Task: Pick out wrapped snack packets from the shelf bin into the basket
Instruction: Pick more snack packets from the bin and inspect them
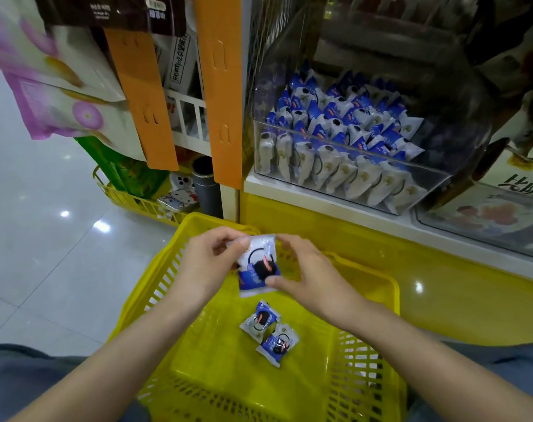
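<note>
A blue-and-white snack packet is held upright over the yellow basket. My left hand pinches its top left corner, and my right hand grips its right edge and bottom. Two more packets lie flat on the basket floor just below. The clear shelf bin above and to the right holds several packets of the same kind, standing in rows.
The bin rests on a white shelf ledge above a yellow cabinet front. Orange cardboard strips hang at the left of the shelf. A small yellow basket of goods and a grey tube stand on the tiled floor.
</note>
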Motion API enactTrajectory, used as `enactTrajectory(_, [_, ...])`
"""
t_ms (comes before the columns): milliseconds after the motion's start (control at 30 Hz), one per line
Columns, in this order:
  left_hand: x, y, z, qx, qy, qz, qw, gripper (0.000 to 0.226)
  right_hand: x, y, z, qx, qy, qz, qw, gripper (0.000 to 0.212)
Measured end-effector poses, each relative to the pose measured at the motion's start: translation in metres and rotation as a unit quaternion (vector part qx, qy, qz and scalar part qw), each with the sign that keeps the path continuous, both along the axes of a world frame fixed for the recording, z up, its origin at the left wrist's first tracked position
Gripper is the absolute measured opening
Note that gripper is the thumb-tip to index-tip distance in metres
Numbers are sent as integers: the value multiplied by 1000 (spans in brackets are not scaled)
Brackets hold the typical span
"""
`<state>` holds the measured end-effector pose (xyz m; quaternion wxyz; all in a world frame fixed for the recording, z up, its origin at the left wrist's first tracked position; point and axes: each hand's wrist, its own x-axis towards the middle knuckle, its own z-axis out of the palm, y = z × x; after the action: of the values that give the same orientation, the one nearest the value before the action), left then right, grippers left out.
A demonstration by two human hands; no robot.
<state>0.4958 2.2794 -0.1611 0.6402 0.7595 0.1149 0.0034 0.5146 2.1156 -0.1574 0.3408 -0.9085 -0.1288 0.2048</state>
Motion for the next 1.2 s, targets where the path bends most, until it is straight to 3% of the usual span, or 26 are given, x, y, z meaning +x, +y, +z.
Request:
enactTrajectory(133, [-3,-2,-3,49,-12,-54,997,17,1,6,1,131,-77,-18,988,23])
enactTrajectory(233, [-5,-5,-5,72,-20,-77,994,15,2,8,1,159,-103,-41,981,2])
enactTrajectory(500, [-1,-7,-10,19,-3,-35,999,11,-2,6,16,3,-268,-15,963,9])
enactTrajectory(600, [1,-5,-13,59,19,-4,998,11,3,3,21,38,-289,-77,954,6])
enactTrajectory(667, [2,-8,-11,-9,83,-24,996,28,5,2,23,91,-289,-77,950,5])
enactTrajectory(767, [4,-9,-3,-211,170,-40,962,52,0,3,23,105,-305,6,946,7])
enactTrajectory(833, [3,-7,-1,-280,136,-36,950,46,-5,4,21,66,-340,67,936,9])
enactTrajectory(900, [3,-5,0,-275,88,-9,957,27,-7,5,18,19,-370,109,922,12])
enactTrajectory(967, [3,-4,1,-234,79,26,969,18,-8,7,16,3,-334,95,938,23])
enactTrajectory(1067, [3,-5,1,-200,71,40,976,16,-8,12,17,101,-155,-54,981,41])
enactTrajectory(1133, [2,-6,3,-175,52,11,983,16,-3,13,19,196,10,-129,972,37])
enactTrajectory(1200, [-1,-9,3,-139,26,-29,989,16,-2,13,20,300,151,-151,930,27])
